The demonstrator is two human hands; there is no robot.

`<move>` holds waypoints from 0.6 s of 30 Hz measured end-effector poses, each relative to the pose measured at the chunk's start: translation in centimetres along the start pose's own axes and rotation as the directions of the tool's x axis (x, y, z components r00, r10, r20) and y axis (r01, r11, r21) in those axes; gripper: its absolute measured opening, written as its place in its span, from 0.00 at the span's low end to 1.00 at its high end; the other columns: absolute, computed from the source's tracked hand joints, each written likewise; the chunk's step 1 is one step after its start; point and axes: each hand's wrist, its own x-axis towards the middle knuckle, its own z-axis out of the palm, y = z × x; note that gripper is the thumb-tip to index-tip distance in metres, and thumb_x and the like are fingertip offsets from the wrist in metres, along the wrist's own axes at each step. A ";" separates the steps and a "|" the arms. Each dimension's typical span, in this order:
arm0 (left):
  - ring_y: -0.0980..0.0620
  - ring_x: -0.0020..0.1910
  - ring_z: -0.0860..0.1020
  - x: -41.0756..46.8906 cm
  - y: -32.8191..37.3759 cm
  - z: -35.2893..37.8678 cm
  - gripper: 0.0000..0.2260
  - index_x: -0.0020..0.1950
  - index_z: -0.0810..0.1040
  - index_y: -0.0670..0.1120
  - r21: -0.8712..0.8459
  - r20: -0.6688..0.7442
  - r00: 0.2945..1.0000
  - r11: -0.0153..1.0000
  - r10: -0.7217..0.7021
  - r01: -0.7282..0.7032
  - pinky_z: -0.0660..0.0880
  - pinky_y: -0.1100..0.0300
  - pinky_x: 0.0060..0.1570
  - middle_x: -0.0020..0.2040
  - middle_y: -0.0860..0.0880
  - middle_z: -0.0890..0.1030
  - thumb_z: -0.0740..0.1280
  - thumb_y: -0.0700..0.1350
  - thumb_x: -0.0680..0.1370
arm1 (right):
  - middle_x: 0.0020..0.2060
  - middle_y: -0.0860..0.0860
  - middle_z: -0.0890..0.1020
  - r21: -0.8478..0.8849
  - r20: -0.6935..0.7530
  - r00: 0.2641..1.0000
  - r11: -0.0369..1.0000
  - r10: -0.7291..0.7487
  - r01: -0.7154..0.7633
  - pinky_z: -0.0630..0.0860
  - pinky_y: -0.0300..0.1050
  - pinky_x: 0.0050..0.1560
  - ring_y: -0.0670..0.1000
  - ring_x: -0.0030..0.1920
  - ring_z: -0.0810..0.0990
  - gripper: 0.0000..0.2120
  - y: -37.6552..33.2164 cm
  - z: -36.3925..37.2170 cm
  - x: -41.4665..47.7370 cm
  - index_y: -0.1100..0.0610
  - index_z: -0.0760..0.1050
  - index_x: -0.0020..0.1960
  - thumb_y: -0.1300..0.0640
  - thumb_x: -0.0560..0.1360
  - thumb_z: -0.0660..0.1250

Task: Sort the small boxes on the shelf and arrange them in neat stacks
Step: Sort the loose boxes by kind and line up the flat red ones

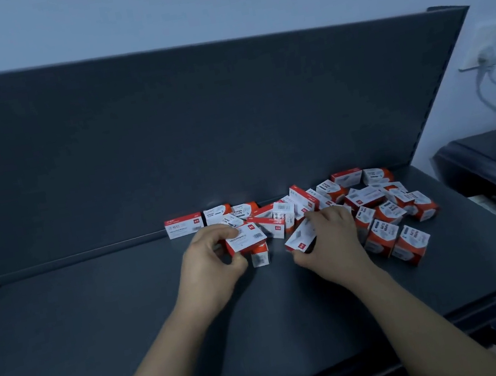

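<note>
Gripping one box [245, 238] w/ left hand [211, 260] fingers, right hand [332, 239] fingers clamped on another box [300, 237], jumbled pile [376, 208] behind.

Printed cardboard boxes [380, 232], matt shelf [96, 314]

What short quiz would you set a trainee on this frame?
1. True or false: the left hand holds nothing.
2. Where on the shelf does the jumbled pile of boxes lie? A) front left B) right side, towards the back panel C) front middle
3. Fill in: the right hand grips a tilted box that is white and ___.
Key: 1 false, it grips a barcoded box; 2 B; 3 red.
</note>
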 end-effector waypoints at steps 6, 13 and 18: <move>0.60 0.49 0.78 -1.1 -0.1 -2.5 0.12 0.47 0.80 0.50 0.019 -0.050 0.998 1.000 0.023 -0.022 0.72 0.72 0.51 0.52 0.59 0.77 0.72 0.35 0.69 | 0.70 0.45 0.59 0.230 0.011 0.999 0.972 -0.044 0.040 0.70 0.42 0.62 0.48 0.66 0.68 0.37 -3.8 -2.1 -2.3 0.50 0.60 0.73 0.47 0.69 0.72; 0.60 0.48 0.79 -4.5 -1.9 -10.7 0.15 0.54 0.77 0.50 0.032 -0.136 0.991 0.999 -0.003 0.007 0.71 0.77 0.45 0.53 0.55 0.77 0.71 0.36 0.71 | 0.62 0.45 0.68 0.389 -0.080 0.976 0.895 -0.202 0.217 0.73 0.41 0.57 0.46 0.57 0.74 0.36 -12.5 -0.9 -4.9 0.55 0.67 0.69 0.50 0.65 0.76; 0.59 0.50 0.79 -8.3 -4.6 -19.6 0.17 0.58 0.77 0.47 0.059 -0.236 0.969 0.994 -0.079 0.096 0.72 0.76 0.46 0.55 0.55 0.77 0.72 0.37 0.71 | 0.61 0.44 0.67 0.462 -0.043 0.944 0.831 -0.328 0.310 0.62 0.20 0.51 0.35 0.53 0.66 0.37 -20.9 1.7 -7.5 0.56 0.66 0.71 0.52 0.66 0.76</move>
